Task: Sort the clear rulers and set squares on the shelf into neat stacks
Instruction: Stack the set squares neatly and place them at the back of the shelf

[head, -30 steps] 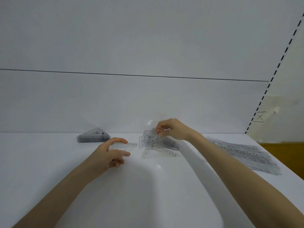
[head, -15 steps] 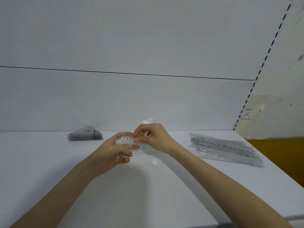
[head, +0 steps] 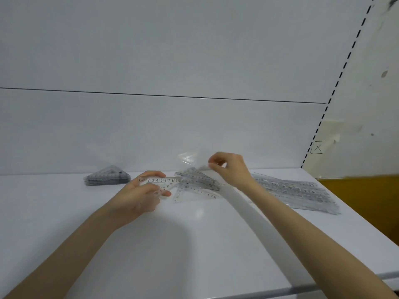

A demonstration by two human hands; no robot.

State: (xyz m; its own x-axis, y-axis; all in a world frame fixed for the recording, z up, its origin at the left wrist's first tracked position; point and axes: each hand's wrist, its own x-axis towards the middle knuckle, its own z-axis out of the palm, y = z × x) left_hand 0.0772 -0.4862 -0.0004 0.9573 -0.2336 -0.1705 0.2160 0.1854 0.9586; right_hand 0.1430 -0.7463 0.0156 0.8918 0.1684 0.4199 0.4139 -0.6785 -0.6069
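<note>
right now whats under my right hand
A loose pile of clear set squares lies flat on the shelf, partly beneath the right hand. The overlapping clear plastic hides how many there are, and whether the fingers pinch one.

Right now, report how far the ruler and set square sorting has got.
Done: a tidy stack of set squares at the back left, and a ruler pile on the right, though it lies fanned. In hand: the left hand holds one clear set square; the right hand hovers over the loose pile, grip unclear. Left: that mixed loose pile in the middle.
</note>
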